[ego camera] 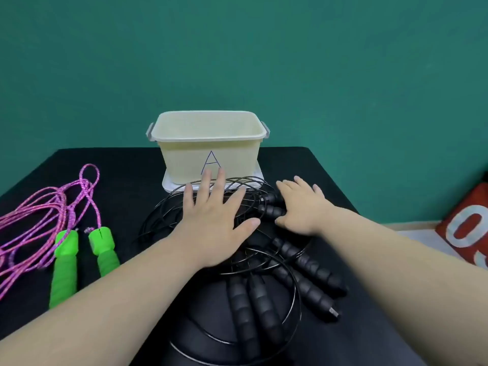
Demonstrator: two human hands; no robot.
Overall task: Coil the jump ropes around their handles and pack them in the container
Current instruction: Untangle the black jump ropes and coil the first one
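2 arms in shot here, and both are bare right up to the picture's edge: the left forearm point(111, 294) uncovered all the way, the right forearm point(396, 260) just the same. The left hand point(211, 220) shows all 5 digits, smooth across the back, its fingers point(204, 191) long and slim. The right hand point(303, 207) gives us short, rounded nails point(297, 178) at the tips. That wide lens swells both forearms toward the lower edge
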